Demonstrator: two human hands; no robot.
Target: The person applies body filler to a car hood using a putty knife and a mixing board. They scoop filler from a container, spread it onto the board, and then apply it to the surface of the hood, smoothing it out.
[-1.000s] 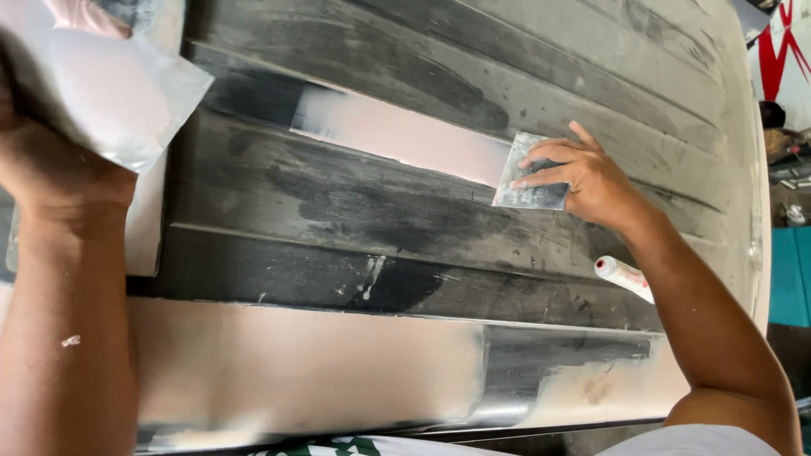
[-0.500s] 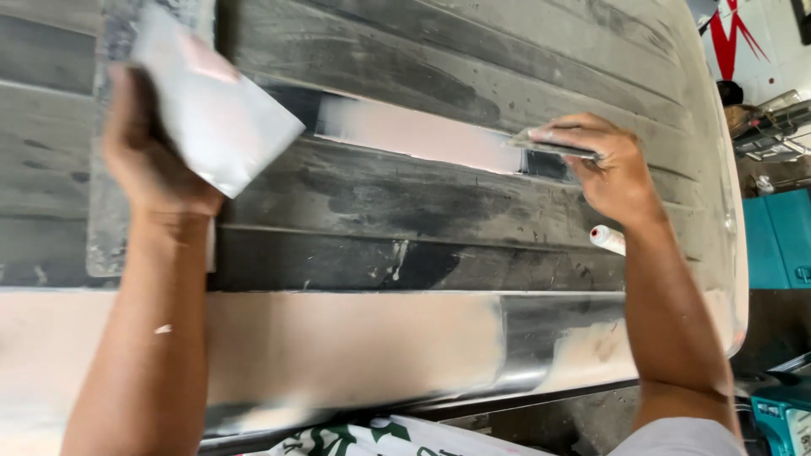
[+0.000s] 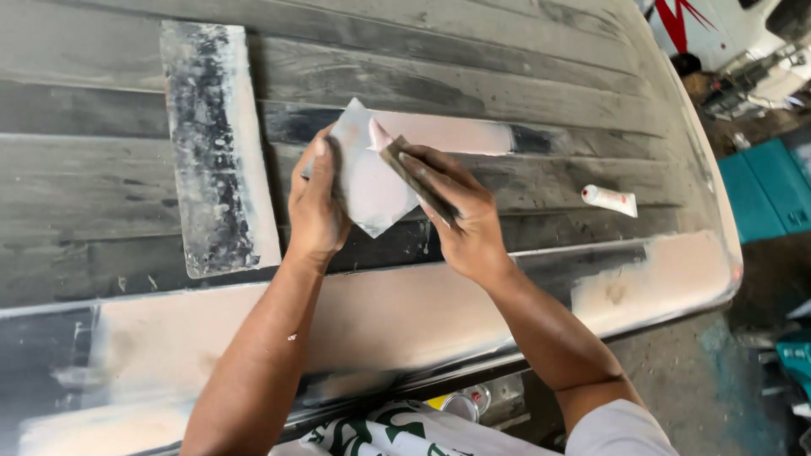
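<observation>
My left hand holds a square metal mixing plate smeared with pink filler, tilted over a ribbed grey vehicle roof panel. My right hand grips a thin flat spreader blade and presses its edge against the plate's right side. Both hands meet above the middle of the panel. A pale pink filler strip lies on a rib just behind them.
A long filler-crusted board lies on the roof to the left. A small white tube rests on the panel at right. A wide pink filler band runs along the near edge. Teal boxes stand beyond the right edge.
My right hand left the filler strip at the right and came back to the plate with the spreader. My left hand lowered the plate toward the middle. The view shifted right.
</observation>
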